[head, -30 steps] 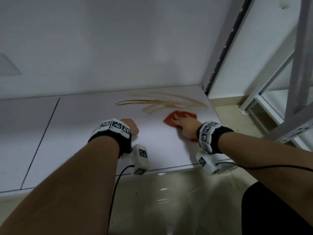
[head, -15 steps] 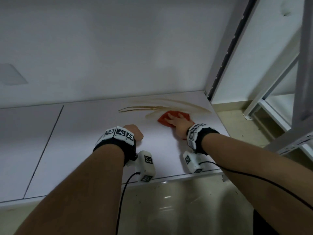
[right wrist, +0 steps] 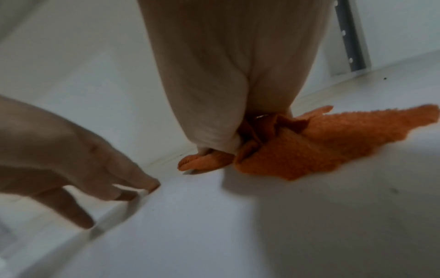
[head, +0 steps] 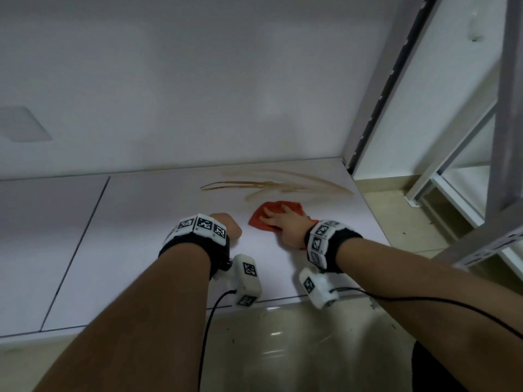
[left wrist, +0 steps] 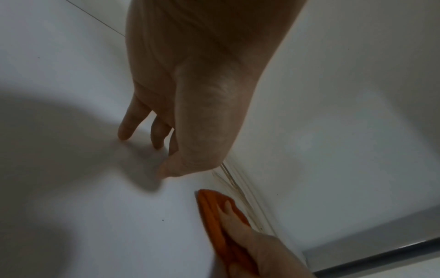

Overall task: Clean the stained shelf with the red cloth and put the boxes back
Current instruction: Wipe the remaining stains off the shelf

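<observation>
The red cloth [head: 276, 216] lies bunched on the white shelf [head: 141, 250], pinned under the right hand [head: 285, 224], whose fingers spread flat across it. From that hand the brown stain [head: 277, 184] sits at about twelve o'clock, just beyond the cloth's far edge, its streaks running long from nine to three o'clock, so the next wipe likely goes forward and then sideways along them. The right hand is the nearer one. The left hand [head: 226, 225] rests at the cloth's nine o'clock, fingertips [left wrist: 125, 134] propped on the shelf, holding nothing; its fingers look loosely bent, though the wrist view is dim. One cloth, one stain patch, two hands; no boxes in view.
</observation>
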